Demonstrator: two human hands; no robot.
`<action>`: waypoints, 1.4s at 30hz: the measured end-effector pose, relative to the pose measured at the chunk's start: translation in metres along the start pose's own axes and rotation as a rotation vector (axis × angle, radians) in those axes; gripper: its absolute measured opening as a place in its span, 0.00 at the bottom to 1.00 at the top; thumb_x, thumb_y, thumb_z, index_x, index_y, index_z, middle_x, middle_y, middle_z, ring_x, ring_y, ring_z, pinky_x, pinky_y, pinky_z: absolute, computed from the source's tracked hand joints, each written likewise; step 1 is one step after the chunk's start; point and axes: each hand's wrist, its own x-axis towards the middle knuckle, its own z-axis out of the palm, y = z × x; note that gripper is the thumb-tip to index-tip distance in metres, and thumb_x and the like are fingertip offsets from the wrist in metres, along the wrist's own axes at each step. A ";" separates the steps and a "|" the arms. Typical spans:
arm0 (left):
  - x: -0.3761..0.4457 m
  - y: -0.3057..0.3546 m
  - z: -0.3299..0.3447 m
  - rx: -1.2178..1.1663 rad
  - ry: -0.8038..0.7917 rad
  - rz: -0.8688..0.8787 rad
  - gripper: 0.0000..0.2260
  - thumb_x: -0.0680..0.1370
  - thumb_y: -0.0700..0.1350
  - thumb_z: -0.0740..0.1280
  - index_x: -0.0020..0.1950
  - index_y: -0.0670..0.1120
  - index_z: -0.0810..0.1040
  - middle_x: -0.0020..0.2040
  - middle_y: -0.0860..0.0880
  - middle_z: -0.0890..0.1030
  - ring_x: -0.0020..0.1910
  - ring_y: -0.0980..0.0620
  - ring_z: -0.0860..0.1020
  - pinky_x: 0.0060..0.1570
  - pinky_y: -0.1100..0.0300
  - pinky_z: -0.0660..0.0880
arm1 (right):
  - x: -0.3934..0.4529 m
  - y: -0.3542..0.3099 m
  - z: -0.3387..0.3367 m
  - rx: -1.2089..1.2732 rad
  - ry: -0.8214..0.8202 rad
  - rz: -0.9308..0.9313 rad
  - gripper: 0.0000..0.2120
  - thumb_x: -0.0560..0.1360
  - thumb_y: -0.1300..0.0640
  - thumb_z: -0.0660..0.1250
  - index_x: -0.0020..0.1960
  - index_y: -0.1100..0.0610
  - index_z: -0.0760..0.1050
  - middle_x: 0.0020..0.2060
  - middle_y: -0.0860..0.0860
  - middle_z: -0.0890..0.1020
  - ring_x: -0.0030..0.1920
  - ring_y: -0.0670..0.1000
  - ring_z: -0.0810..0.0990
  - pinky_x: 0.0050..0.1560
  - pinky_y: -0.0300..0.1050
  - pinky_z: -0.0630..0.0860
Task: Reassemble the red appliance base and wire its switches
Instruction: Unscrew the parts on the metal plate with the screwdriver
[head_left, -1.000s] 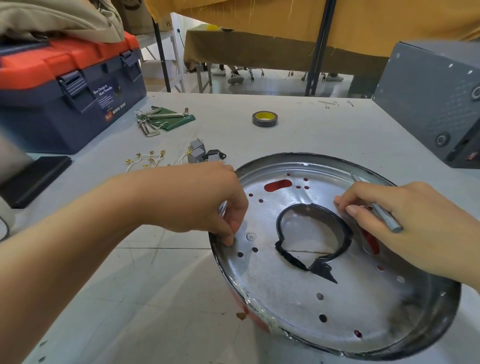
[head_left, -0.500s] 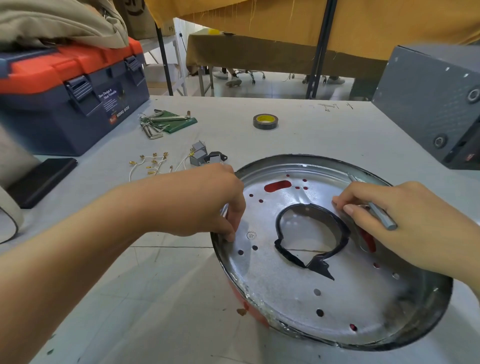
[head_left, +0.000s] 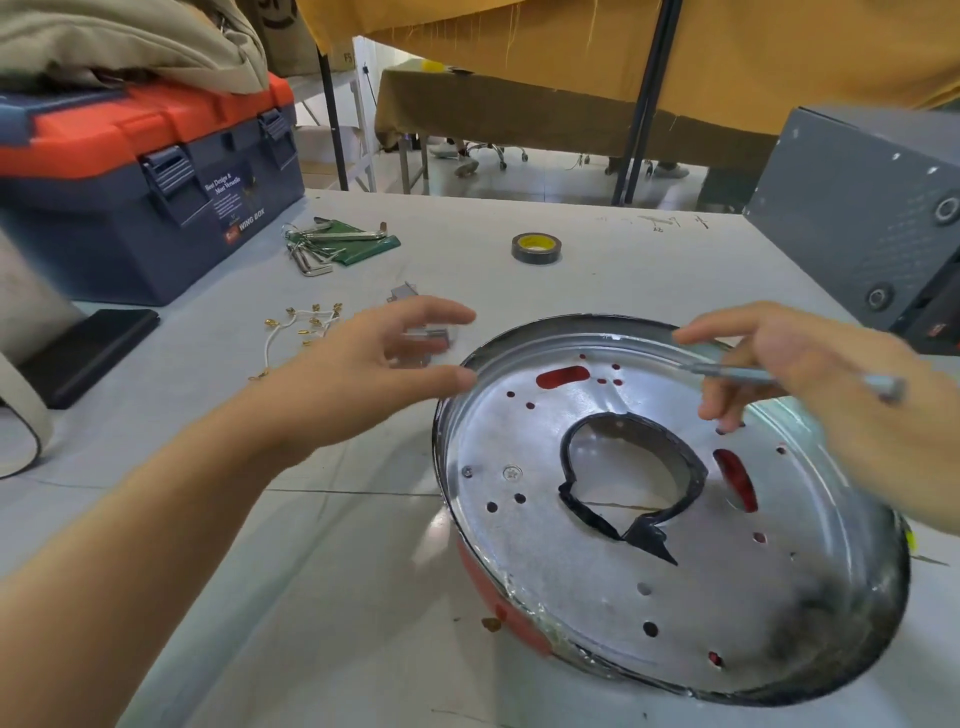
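The red appliance base (head_left: 511, 616) lies on the table with its silver metal plate (head_left: 597, 571) up, holes and a black-edged central cutout showing. A screw (head_left: 512, 472) sits in the plate near its left rim. My left hand (head_left: 363, 374) hovers left of the rim, fingers spread and relaxed, holding nothing. Behind its fingers lie grey switches (head_left: 423, 338), partly hidden and blurred. My right hand (head_left: 831, 410) is raised over the plate's far right side and grips a thin silver screwdriver (head_left: 769, 376).
White wires with gold terminals (head_left: 301, 332) lie left of the switches. Hex keys on a green pouch (head_left: 337, 244), a tape roll (head_left: 536, 248), a blue and orange toolbox (head_left: 145, 192), a black phone (head_left: 83, 353) and a grey box (head_left: 872, 218) surround the work area.
My left hand let go of the plate's rim, opened and moved up toward the switches. My right hand lifted off the plate with the screwdriver.
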 end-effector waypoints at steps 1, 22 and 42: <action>0.001 -0.005 0.002 -0.092 0.007 -0.056 0.19 0.71 0.51 0.70 0.61 0.59 0.75 0.62 0.56 0.77 0.59 0.61 0.76 0.58 0.62 0.74 | 0.004 -0.004 -0.001 0.090 -0.005 -0.022 0.26 0.74 0.30 0.53 0.56 0.46 0.78 0.36 0.51 0.81 0.36 0.48 0.80 0.40 0.46 0.78; -0.002 -0.032 0.035 -0.372 0.105 -0.126 0.05 0.77 0.46 0.64 0.52 0.52 0.76 0.35 0.62 0.82 0.34 0.65 0.78 0.35 0.74 0.74 | 0.055 -0.064 0.089 0.244 -0.431 0.263 0.08 0.74 0.64 0.65 0.36 0.58 0.73 0.27 0.52 0.78 0.29 0.48 0.74 0.34 0.39 0.72; -0.006 -0.024 0.037 -0.265 0.112 -0.097 0.14 0.71 0.53 0.64 0.53 0.50 0.79 0.48 0.48 0.83 0.49 0.49 0.81 0.54 0.52 0.75 | 0.069 -0.070 0.078 0.106 -0.633 0.153 0.03 0.74 0.67 0.66 0.42 0.64 0.74 0.29 0.54 0.78 0.29 0.47 0.76 0.33 0.36 0.75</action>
